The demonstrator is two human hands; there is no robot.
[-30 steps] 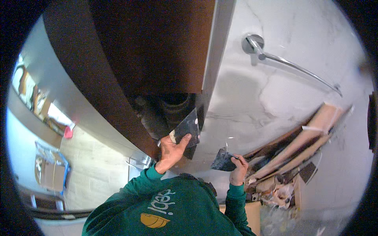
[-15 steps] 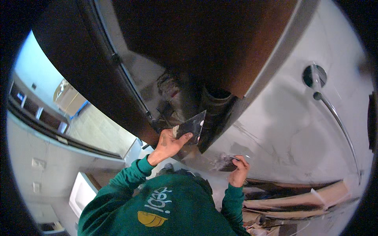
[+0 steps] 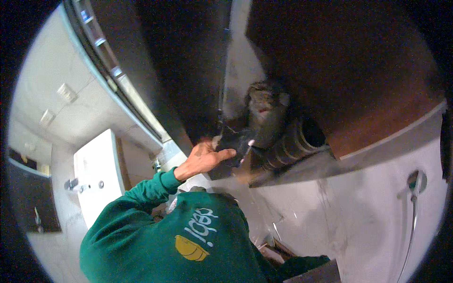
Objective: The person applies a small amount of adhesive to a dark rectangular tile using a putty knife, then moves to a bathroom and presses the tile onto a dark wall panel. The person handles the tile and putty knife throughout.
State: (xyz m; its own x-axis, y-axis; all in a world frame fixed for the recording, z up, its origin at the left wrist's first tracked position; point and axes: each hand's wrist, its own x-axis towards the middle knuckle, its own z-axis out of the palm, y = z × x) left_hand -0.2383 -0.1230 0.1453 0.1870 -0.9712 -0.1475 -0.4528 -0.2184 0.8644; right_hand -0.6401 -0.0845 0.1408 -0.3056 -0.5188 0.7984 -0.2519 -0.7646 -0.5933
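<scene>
My left hand (image 3: 203,158) grips a dark flat plate (image 3: 233,146), its thumb across the face and the fingers behind. The plate has a pale spot near one edge and is held in front of the opening of a dark brown cabinet-like structure (image 3: 358,70). Just beyond the plate are a ribbed dark pipe (image 3: 292,144) and a rough greyish lump (image 3: 264,101). Of my right arm, only the green sleeve (image 3: 302,266) shows at the lower right; the hand is out of sight. A dark flat panel (image 3: 321,274) lies across the bottom edge by that sleeve.
A white washbasin (image 3: 96,170) with a tap (image 3: 71,184) stands at the left. On the right, a shower hose (image 3: 414,221) hangs from a fitting on the pale marbled wall (image 3: 363,203). Light switch plates (image 3: 67,93) are on the left wall.
The view has swung, moving the cabinet opening, pipe and shower hose rightward in the picture. My left hand still holds the plate. My right hand, earlier holding a dark smeared flat piece, has dropped from sight.
</scene>
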